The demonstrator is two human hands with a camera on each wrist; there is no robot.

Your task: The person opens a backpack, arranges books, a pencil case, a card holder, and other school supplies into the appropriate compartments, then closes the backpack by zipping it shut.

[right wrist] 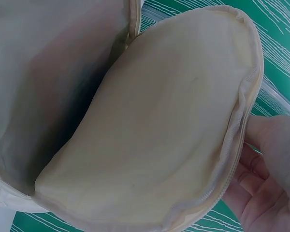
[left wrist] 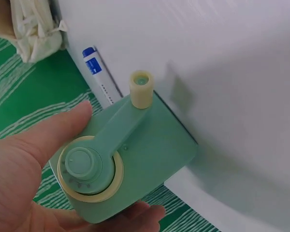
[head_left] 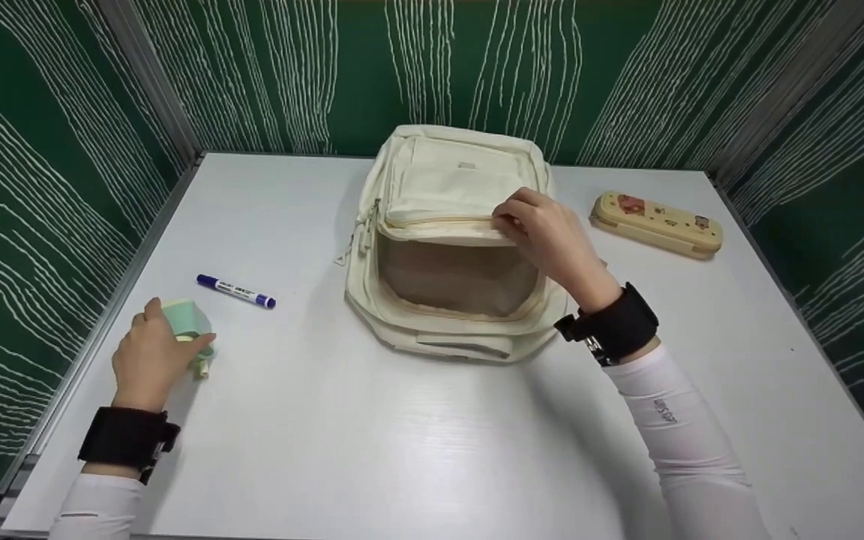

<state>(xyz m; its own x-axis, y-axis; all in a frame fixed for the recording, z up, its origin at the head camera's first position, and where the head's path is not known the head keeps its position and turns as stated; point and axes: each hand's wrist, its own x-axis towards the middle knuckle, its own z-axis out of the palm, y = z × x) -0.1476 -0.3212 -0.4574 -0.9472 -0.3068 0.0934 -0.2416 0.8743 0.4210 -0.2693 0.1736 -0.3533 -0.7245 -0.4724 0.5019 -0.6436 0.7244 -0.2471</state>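
Note:
My left hand grips a mint-green pencil sharpener with a crank handle, at the left side of the table. In the left wrist view, the thumb lies along one side of it and fingers show at the other. The crank has a cream knob and faces the camera. At the table's middle, a cream backpack has its main compartment unzipped. My right hand pinches the edge of its front flap, holding it up. The grey lining shows inside.
A blue-capped marker lies just beyond the left hand. At the back right rests a yellow pencil case with printed pictures. The white table is bounded by green, white-streaked panels at the back and sides.

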